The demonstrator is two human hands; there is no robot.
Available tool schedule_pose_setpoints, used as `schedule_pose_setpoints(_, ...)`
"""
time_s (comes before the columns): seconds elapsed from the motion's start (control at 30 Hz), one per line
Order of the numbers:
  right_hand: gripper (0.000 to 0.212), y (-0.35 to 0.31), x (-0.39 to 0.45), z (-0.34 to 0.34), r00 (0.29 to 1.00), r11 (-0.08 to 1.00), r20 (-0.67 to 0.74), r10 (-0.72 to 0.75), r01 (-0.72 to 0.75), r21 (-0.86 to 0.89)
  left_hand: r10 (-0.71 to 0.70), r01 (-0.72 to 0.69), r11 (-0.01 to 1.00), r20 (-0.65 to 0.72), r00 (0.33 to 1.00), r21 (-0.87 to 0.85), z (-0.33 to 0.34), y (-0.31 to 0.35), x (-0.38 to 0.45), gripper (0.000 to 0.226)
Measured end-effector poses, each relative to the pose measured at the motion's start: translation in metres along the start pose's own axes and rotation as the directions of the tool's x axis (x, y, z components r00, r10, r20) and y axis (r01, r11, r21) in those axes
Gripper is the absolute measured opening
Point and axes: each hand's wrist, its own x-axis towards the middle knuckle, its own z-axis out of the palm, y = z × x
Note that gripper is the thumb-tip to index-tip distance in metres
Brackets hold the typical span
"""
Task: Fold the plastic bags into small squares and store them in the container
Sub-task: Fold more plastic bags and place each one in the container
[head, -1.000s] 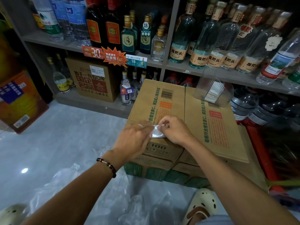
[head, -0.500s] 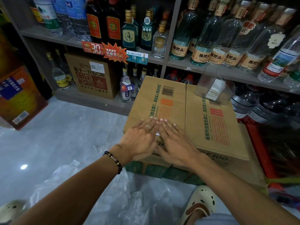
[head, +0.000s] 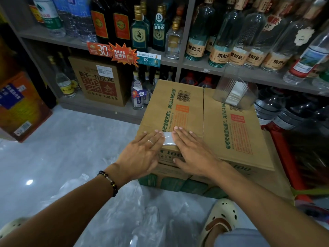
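A small folded plastic bag (head: 168, 139) lies flat near the front edge of a brown cardboard box (head: 210, 125). My left hand (head: 142, 152) presses flat on the box with straight fingers touching the bag's left side. My right hand (head: 193, 150) lies flat on the bag's right side, fingers straight. A strip of the bag shows between the two hands. A clear plastic container (head: 235, 91) holding several folded white squares stands on the box's far right corner.
Loose clear plastic bags (head: 128, 211) lie on the grey floor in front of the box. Shelves of glass bottles (head: 231, 38) stand behind it. An orange carton (head: 19, 107) sits at left, water jugs (head: 277, 111) at right. Cream clogs (head: 220, 216) are near my feet.
One second ago both hands pinched the small bag at the box's front edge. They then laid it down and flattened over it; now the hands have slid slightly apart, exposing the bag.
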Motion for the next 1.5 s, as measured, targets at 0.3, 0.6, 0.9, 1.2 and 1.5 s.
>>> schedule_pose_setpoints(0.3,0.094,-0.011,-0.007,-0.001,0.998,0.998,-0.028,-0.06,0.06,-0.008,-0.432,0.385,0.885,-0.152,0.889,-0.264,-0.025,0.017,-0.019,0.03)
schedule_pose_setpoints(0.6,0.094,-0.036,-0.014,-0.007,0.986,0.982,-0.027,-0.167,0.169,0.082,-0.681,0.525,-0.355,0.599,0.422,-0.774,-0.033,0.038,0.0,0.029)
schedule_pose_setpoints(0.9,0.049,-0.027,-0.02,-0.038,0.906,0.275,0.005,0.424,-0.134,0.952,-0.682,0.459,-0.271,0.505,0.529,-0.846,-0.061,0.038,0.014,0.02)
schedule_pose_setpoints(1.2,0.008,0.042,-0.035,-0.056,0.816,-0.075,0.153,0.558,-0.134,0.988,-0.594,0.485,-0.136,0.463,0.658,-0.864,-0.07,0.068,0.099,0.013)
schedule_pose_setpoints(1.5,0.008,0.157,-0.064,-0.075,0.567,-0.102,0.072,0.82,0.022,0.995,-0.426,0.433,0.598,0.19,0.885,-0.675,-0.059,0.075,0.224,0.052)
